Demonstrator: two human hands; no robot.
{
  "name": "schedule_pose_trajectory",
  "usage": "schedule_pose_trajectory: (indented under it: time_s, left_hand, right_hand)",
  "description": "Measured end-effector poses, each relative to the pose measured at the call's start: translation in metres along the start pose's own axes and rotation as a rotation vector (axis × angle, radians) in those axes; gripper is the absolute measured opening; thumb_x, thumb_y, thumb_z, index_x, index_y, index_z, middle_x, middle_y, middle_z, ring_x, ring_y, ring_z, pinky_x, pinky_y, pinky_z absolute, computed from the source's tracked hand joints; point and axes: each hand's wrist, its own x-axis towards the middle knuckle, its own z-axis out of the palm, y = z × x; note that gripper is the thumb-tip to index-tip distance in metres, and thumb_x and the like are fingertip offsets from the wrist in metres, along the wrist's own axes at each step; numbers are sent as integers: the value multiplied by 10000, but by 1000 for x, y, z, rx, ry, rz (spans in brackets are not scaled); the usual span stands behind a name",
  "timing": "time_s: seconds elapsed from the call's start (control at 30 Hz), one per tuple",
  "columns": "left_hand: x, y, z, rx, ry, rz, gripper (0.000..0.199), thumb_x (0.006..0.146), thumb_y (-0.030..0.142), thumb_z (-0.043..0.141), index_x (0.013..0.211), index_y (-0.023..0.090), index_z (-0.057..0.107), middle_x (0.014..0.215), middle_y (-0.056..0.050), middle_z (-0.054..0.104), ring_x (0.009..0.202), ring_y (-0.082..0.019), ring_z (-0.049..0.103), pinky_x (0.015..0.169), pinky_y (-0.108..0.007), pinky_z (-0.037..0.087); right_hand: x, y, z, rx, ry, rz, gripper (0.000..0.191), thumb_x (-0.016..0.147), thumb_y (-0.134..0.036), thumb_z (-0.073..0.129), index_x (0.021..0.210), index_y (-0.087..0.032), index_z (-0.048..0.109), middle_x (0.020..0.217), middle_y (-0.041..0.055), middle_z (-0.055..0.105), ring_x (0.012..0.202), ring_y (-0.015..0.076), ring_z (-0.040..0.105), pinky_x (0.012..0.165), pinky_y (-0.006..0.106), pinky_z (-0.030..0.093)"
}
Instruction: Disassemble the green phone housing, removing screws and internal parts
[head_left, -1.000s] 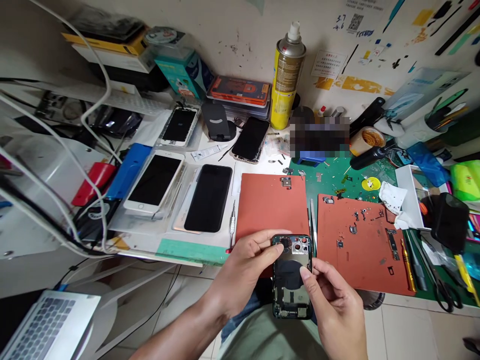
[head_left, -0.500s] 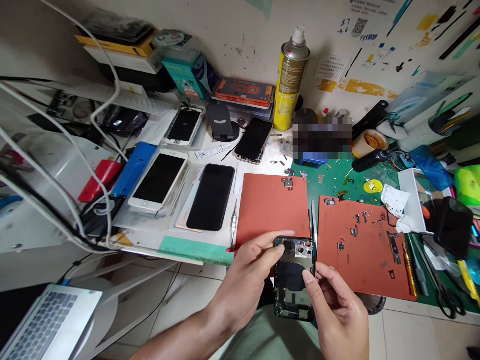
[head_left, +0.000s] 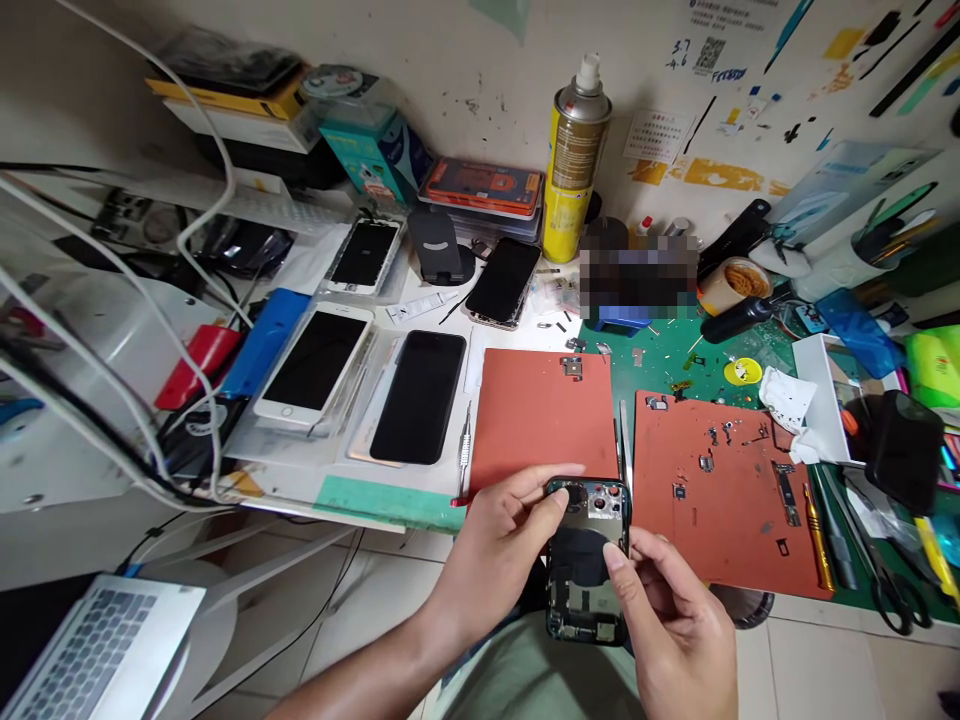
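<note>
The person has two bare hands, one left hand (head_left: 487,565) and one right hand (head_left: 675,625), and they hold together one opened phone housing (head_left: 585,590). On the bench are lying four other phones or screens: one white-framed phone (head_left: 315,365), one black phone (head_left: 418,397), one back phone (head_left: 502,282) and one phone screen (head_left: 365,255). Also there are two orange silicone mats, one near mat (head_left: 540,420) and one far-right mat (head_left: 720,530). Beside them can be counted one spray can (head_left: 576,170), one laptop (head_left: 97,650), one pair of scissors (head_left: 892,600), one steel screwdriver (head_left: 465,450) and one yellow screwdriver (head_left: 817,535).
</note>
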Motion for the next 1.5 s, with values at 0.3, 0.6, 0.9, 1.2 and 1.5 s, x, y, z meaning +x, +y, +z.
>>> schedule_pose_trajectory:
  time_s: [0.3, 0.6, 0.9, 1.2, 1.5]
  left_hand:
    - [-1, 1, -1, 234, 84, 107, 450, 985, 489, 586, 1275, 208, 786, 898, -21, 778, 736, -153, 643, 662, -239, 498]
    - [-2, 2, -2, 332, 91, 220, 418, 997, 409, 553, 1283, 223, 795, 710, 29, 649, 578, -100, 462, 551, -210, 388]
    - [0, -3, -10, 370, 58, 238, 420, 1013, 400, 553, 1323, 232, 780, 743, 25, 714, 633, -119, 590, 603, -211, 488]
    - [-2, 7, -11, 116, -60, 79, 476, 965, 418, 657, 1378, 195, 738, 1021, -52, 836, 1010, -222, 792, 932, -323, 633]
    - [-1, 6, -13, 175, -15, 106, 440, 960, 426, 635, 1318, 214, 776, 960, -32, 826, 967, -217, 783, 911, -330, 631]
  right_hand:
    - [-1, 1, 0, 20, -9, 7, 316, 911, -446, 838, 1092, -187, 839, 940, 88, 766, 710, 164, 691, 629, 240, 609]
    - [0, -5, 0, 26, -26, 33, 305, 917, -455, 828, 1072, -193, 843, 908, 76, 755, 691, 159, 664, 609, 238, 591]
    - [1, -5, 1, 62, -49, 58, 287, 920, -444, 828, 1063, -196, 836, 873, 55, 724, 687, 145, 630, 605, 223, 573]
    - [-1, -4, 1, 56, -49, 63, 291, 917, -455, 829, 1054, -198, 836, 870, 57, 722, 687, 151, 618, 599, 234, 563]
    - [0, -8, 4, 64, -39, 70, 303, 898, -482, 840, 984, -191, 835, 803, 45, 686, 666, 151, 598, 586, 234, 564]
